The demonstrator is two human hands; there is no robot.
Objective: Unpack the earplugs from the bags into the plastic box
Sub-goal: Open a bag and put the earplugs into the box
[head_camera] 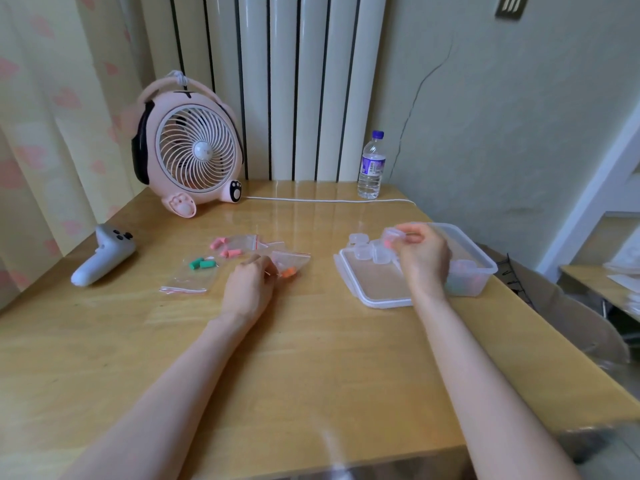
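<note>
Several small clear zip bags lie at mid table. My left hand [250,285] pinches the edge of a bag with orange earplugs [290,263]. To its left lie a bag with green earplugs [199,268] and a bag with pink earplugs [230,247]. My right hand [422,258] holds a small clear case [393,235] with something pink in it, above the clear plastic box [479,268]. The box's lid [372,285] lies flat just left of the box, with several small clear cases [369,251] on its far end.
A pink desk fan [192,150] stands at the back left, its white cord [329,200] running along the back edge. A water bottle [371,166] stands at the back. A white controller [104,259] lies at the left edge. The table's right edge drops off beside the box.
</note>
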